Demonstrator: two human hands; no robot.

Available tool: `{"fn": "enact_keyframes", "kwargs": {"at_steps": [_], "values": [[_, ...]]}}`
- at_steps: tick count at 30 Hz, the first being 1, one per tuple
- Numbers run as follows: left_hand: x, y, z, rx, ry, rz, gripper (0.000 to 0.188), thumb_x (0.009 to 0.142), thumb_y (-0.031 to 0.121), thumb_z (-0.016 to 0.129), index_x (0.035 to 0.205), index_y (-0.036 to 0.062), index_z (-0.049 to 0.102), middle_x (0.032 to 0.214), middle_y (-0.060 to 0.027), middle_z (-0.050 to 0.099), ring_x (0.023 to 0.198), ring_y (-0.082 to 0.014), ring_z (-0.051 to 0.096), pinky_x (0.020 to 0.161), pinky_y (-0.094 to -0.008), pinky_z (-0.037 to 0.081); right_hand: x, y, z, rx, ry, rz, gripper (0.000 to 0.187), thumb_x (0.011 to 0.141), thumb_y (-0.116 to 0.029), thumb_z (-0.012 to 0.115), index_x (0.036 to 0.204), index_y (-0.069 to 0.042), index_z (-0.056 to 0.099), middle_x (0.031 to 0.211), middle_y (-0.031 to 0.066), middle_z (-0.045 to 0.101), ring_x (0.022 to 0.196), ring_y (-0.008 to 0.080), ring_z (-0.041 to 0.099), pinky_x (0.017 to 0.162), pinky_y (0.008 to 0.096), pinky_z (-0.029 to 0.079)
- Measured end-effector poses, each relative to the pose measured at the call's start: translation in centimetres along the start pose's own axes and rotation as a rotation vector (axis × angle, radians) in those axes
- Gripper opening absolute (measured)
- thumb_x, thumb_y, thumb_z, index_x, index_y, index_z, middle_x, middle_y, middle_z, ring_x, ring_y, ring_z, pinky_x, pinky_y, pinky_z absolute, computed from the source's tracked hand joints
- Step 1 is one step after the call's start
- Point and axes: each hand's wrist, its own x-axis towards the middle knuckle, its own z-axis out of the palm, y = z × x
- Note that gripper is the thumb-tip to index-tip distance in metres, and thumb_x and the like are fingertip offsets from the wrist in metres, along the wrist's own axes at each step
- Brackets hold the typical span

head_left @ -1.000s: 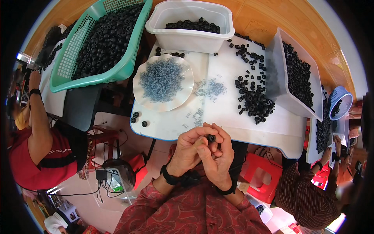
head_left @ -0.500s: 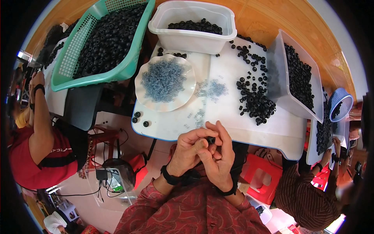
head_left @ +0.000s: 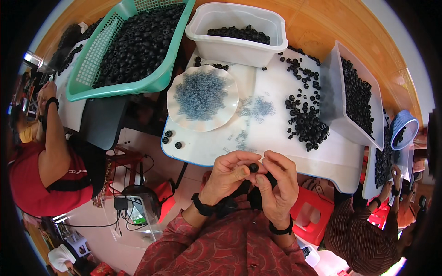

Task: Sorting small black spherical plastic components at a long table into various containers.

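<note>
My left hand [head_left: 225, 177] is closed, pinching a small round black part [head_left: 253, 167] between thumb and fingertips, just in front of the table's near edge. Close beside it, my right hand [head_left: 281, 184] has thumb and fingers apart, with nothing visible in them. Beyond the hands, a white scalloped plate [head_left: 177, 117] carries a heap of tiny clear bluish pieces [head_left: 200, 94]. More of these pieces [head_left: 258, 107] are strewn on the white table [head_left: 276, 138] to its right. Loose black parts [head_left: 309, 131] form a pile at the right of the table.
A white tub [head_left: 235, 53] of black parts stands at the back, a translucent bin [head_left: 343, 110] at the right, and a green basket [head_left: 152, 85] at the far left. People work at both sides. A red stool [head_left: 313, 214] stands right of me.
My right hand has moved right, away from the left, and its fingers have spread. The black part remains in my left fingertips. The view has shifted slightly.
</note>
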Motion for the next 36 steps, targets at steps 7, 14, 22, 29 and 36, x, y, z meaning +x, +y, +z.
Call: {"fn": "enact_keyframes", "kwargs": {"at_steps": [7, 14, 22, 29, 36], "values": [[0.0, -0.5, -0.8, 0.074, 0.010, 0.005, 0.031, 0.089, 0.006, 0.068, 0.116, -0.0069, 0.059, 0.101, -0.0143, 0.068, 0.088, -0.0174, 0.068, 0.075, -0.0308, 0.060, 0.5, 0.4, -0.6, -0.008, -0.161, 0.013, 0.024, 0.083, 0.003, 0.071, 0.105, -0.005, 0.071, 0.121, 0.0152, 0.058, 0.071, 0.0117, 0.056, 0.065, 0.0244, 0.050], [0.2, -0.5, 0.0, 0.054, 0.068, -0.084, 0.018, 0.088, -0.001, 0.067, 0.105, -0.0078, 0.062, 0.089, -0.0156, 0.068, 0.071, -0.0203, 0.070, 0.065, -0.0324, 0.063, 0.3, 1.7, -0.9, 0.047, -0.119, 0.031, 0.017, 0.084, 0.003, 0.070, 0.100, -0.003, 0.071, 0.117, 0.0122, 0.060, 0.075, 0.0115, 0.062, 0.062, 0.0224, 0.052], [-0.1, 0.0, 1.4, 0.310, 0.103, -0.118, 0.027, 0.090, -0.003, 0.064, 0.116, -0.0071, 0.061, 0.097, -0.0143, 0.070, 0.083, -0.0170, 0.070, 0.075, -0.0261, 0.059, -0.5, 3.1, -1.0, 0.122, -0.025, 0.073, 0.013, 0.087, 0.000, 0.069, 0.100, -0.001, 0.069, 0.115, 0.0134, 0.061, 0.088, 0.0172, 0.065, 0.074, 0.0257, 0.053], [-0.2, 0.2, 2.5, 0.445, 0.139, -0.053, 0.028, 0.089, -0.005, 0.064, 0.117, -0.0067, 0.062, 0.098, -0.0123, 0.070, 0.087, -0.0158, 0.069, 0.078, -0.0259, 0.058, -1.1, 3.4, -0.6, 0.255, 0.064, 0.140, 0.015, 0.087, 0.000, 0.069, 0.101, 0.000, 0.069, 0.111, 0.0134, 0.060, 0.093, 0.0178, 0.061, 0.080, 0.0257, 0.050], [-0.4, 0.1, 2.2, 0.509, 0.122, -0.014, 0.026, 0.089, -0.006, 0.064, 0.115, -0.0075, 0.062, 0.098, -0.0146, 0.070, 0.087, -0.0180, 0.069, 0.079, -0.0290, 0.058, -1.6, 3.5, -1.0, 0.255, 0.059, 0.187, 0.017, 0.086, 0.000, 0.070, 0.103, 0.000, 0.069, 0.104, 0.0101, 0.059, 0.086, 0.0148, 0.059, 0.077, 0.0249, 0.048]]}}
